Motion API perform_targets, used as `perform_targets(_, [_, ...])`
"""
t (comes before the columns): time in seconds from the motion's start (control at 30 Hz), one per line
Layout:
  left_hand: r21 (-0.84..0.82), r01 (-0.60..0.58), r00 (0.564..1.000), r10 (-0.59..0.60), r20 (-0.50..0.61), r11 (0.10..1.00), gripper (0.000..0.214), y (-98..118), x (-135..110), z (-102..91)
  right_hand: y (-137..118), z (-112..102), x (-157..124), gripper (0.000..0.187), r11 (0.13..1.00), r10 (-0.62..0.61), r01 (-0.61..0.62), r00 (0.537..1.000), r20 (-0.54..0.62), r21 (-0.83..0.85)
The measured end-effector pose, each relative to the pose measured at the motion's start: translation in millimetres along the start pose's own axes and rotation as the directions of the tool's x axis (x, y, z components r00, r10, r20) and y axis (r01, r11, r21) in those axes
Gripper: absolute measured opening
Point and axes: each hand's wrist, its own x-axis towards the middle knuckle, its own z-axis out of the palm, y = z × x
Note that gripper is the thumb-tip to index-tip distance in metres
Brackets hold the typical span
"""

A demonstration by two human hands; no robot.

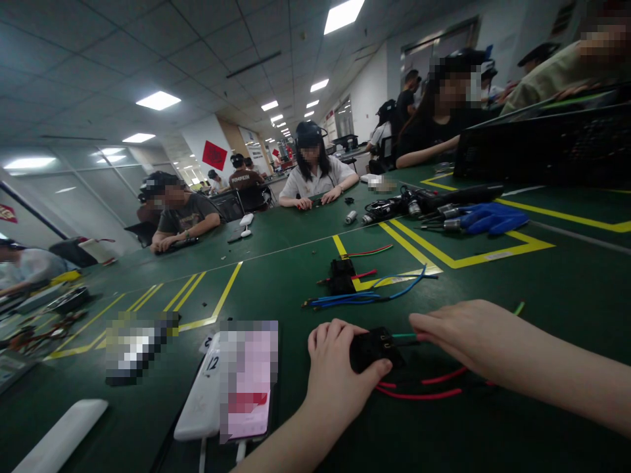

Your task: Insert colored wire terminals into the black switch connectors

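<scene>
My left hand [335, 371] is closed around a small black electrical block [373, 349] on the green table [542, 295], thumb below it and fingers curled over its left side. My right hand [466, 335] comes in from the right with fingers pressed together on a green wire [517, 307] that runs into the block's right side. Red wires [424, 393] trail from under the block toward the right, beneath my right forearm.
Two more black blocks [342, 276] with blue wires [374, 295] and red wires lie just beyond my hands. A phone [249, 381] on a white power bank [202, 401] sits left. Blue-handled tools [486, 217] lie far right. Several people sit around the table.
</scene>
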Motion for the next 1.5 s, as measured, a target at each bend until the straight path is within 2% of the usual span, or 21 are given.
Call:
perform_targets(0.17, [-0.001, 0.017, 1.0, -0.017, 0.012, 1.0, 0.032, 2.0, -0.8, -1.6, -0.3, -1.4, 0.3, 0.024, 1.0, -0.012, 0.012, 1.0, 0.005, 0.003])
perform_targets(0.4, [0.008, 0.025, 1.0, -0.025, 0.018, 1.0, 0.032, 3.2, -1.0, -2.1, -4.8, -11.1, -1.6, 0.026, 0.993, -0.11, 0.114, 0.974, -0.199, 0.009])
perform_targets(0.6, [0.002, 0.018, 1.0, -0.018, 0.007, 1.0, 0.033, 0.3, -0.7, 0.9, -3.1, -9.7, -2.2, 0.026, 0.988, -0.153, 0.155, 0.95, -0.272, -0.016])
perform_targets(1.13, [0.002, 0.015, 1.0, -0.015, 0.009, 1.0, 0.031, 1.4, -1.3, -0.8, -3.6, -10.0, -2.0, 0.027, 0.989, -0.142, 0.146, 0.954, -0.264, -0.004])
perform_targets(1.37, [0.006, 0.009, 1.0, -0.009, 0.002, 1.0, 0.033, 1.7, -1.0, -0.7, -5.3, -10.8, 0.6, 0.027, 0.987, -0.157, 0.155, 0.941, -0.299, -0.029])
perform_targets(1.5, [0.005, 0.009, 1.0, -0.009, 0.002, 1.0, 0.032, 1.2, -0.8, 0.2, -3.7, -8.5, 0.4, 0.026, 0.991, -0.132, 0.137, 0.953, -0.271, -0.001])
